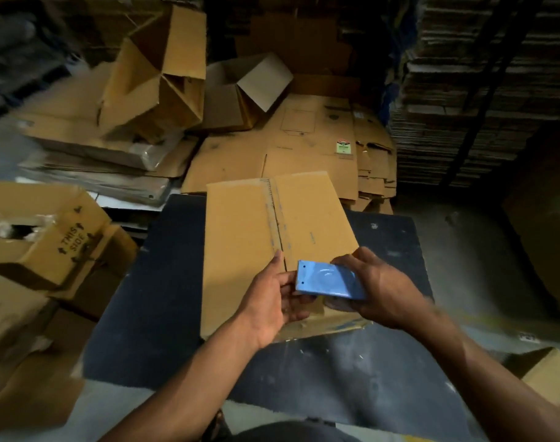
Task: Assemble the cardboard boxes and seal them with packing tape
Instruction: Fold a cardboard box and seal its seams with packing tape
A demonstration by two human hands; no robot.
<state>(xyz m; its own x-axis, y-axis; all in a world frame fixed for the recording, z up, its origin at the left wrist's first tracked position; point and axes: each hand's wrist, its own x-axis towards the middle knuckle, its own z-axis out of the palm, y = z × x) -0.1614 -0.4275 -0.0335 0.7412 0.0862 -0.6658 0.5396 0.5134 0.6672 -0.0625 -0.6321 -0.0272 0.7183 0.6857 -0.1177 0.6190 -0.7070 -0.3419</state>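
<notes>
We are working at a dark tabletop (164, 314) where a folded cardboard box (240, 244) is lying flat, its two top flaps meeting along a centre seam with tape (276, 218) running down it. Our right hand (372, 288) is wrapping its grip around a blue tape dispenser (326, 281), holding it just above the near end of the box. Our left hand (272, 301) is pinching the dispenser's left edge with thumb and fingers, its forefinger stretching toward the seam. Beyond the tabletop, flattened cartons (304, 138) are lying in heaps, and an open box printed "THIS SIDE" (49, 237) is sitting to the left. Tall stacks of flat cardboard (479, 90) are rising at the right.
</notes>
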